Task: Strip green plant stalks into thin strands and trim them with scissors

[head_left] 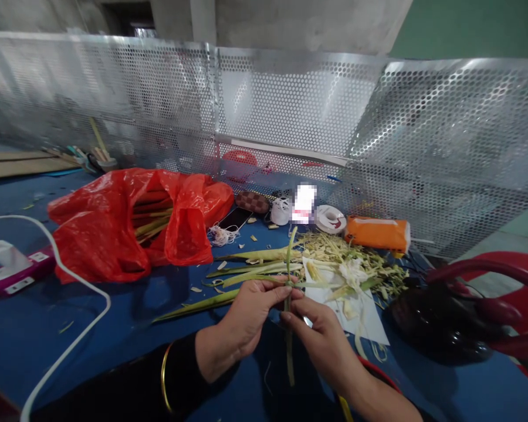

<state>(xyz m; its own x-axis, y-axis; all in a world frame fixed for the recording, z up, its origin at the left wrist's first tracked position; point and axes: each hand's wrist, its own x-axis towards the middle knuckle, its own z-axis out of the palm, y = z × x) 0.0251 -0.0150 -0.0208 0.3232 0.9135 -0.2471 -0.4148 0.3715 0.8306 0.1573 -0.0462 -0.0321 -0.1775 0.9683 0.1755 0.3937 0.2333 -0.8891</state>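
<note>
My left hand (243, 319) and my right hand (320, 338) meet above the blue table (35, 328), both pinching one thin green leaf strip (289, 258) that stands upright between them and hangs below. A small blade-like glint shows at my right fingers, too small to name. Just beyond my hands lie several long green leaves (250, 271) and a heap of pale leaf trimmings (352, 264) on white paper (369, 319).
A red plastic bag (114, 228) holding more leaves lies left. A white cable (70, 346) runs to a pink device (13, 272). A phone (234, 218), thread spools (330, 218), an orange pouch (377, 233) and a dark bag (440, 325) surround the work; perforated metal screen (290, 111) behind.
</note>
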